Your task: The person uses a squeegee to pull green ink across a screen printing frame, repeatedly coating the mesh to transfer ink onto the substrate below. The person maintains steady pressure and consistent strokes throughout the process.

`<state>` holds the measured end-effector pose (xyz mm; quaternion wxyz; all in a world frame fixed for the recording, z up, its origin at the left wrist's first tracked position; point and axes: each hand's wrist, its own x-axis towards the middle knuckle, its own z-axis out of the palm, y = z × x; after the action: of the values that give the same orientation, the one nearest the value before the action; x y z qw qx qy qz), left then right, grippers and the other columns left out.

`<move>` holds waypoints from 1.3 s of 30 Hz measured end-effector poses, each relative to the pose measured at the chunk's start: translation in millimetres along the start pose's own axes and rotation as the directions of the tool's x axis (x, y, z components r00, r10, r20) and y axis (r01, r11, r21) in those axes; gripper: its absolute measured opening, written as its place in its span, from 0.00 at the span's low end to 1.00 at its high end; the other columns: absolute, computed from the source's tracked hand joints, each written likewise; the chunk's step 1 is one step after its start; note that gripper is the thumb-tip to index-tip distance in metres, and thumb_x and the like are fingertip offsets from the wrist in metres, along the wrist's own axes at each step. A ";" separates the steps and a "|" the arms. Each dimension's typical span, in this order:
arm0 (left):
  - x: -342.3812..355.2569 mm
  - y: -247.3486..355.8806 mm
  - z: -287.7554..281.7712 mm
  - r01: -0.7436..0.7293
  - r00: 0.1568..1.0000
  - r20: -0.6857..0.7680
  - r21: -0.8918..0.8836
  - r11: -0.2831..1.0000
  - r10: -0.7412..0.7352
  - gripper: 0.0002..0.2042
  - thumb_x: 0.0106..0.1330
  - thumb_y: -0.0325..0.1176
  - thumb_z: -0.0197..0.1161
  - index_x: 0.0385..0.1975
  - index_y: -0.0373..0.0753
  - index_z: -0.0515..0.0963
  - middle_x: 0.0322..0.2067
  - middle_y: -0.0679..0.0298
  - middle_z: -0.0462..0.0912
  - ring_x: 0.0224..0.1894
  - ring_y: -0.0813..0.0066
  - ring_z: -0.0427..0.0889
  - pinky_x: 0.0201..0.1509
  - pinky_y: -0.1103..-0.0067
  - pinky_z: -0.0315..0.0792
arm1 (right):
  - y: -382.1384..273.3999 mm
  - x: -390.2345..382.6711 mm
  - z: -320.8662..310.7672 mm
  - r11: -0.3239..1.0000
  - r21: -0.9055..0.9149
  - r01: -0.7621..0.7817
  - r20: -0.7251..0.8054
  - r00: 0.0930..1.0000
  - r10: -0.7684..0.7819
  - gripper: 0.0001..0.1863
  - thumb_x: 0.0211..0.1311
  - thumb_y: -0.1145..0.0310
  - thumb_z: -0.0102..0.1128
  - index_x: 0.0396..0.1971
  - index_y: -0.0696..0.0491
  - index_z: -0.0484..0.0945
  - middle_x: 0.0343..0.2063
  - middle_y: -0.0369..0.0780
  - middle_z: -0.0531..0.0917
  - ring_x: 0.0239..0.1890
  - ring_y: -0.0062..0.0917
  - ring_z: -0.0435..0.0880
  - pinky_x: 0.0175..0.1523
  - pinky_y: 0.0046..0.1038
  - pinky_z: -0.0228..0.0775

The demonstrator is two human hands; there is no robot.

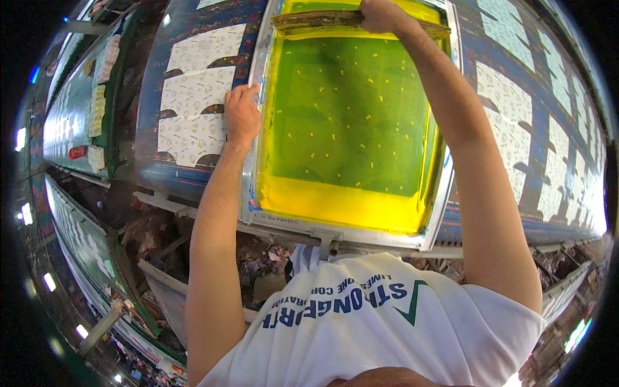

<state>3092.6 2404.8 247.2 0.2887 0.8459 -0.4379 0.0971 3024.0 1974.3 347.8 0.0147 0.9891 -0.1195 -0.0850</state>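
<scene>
A screen-printing frame (284, 223) with a pale metal rim lies on the printing table in front of me. Its mesh (345, 122) is green in the middle, with small yellow specks, and bright yellow ink lies around the borders. Across the far end rests a long, worn wooden squeegee (316, 22), and my right hand (382, 16) is closed over its handle. On the frame's left side, my left hand (242, 115) grips the rim with bent fingers. Whatever lies under the screen is mostly hidden.
White printed fabric pieces (196, 87) lie left of the frame on the dark blue table (151, 122). More printed pieces (506, 122) lie to the right. Another long green table (71, 132) stands far left, with a red item (77, 153) on it. Scraps (274, 255) lie below the near edge.
</scene>
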 end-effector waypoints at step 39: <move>-5.7 -18.9 21.2 -0.059 0.995 -0.088 -0.036 0.998 0.056 0.20 0.65 0.40 0.69 0.55 0.39 0.85 0.49 0.54 0.85 0.55 0.52 0.79 0.64 0.61 0.73 | -311.7 -395.6 4.7 0.928 0.229 -0.294 0.155 0.952 0.263 0.20 0.51 0.79 0.64 0.46 0.54 0.88 0.41 0.44 0.87 0.49 0.43 0.86 0.53 0.42 0.81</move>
<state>3102.4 2405.0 220.0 0.3209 0.8221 -0.4510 0.1336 2717.5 2371.4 393.0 -0.1052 0.9489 -0.2692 -0.1266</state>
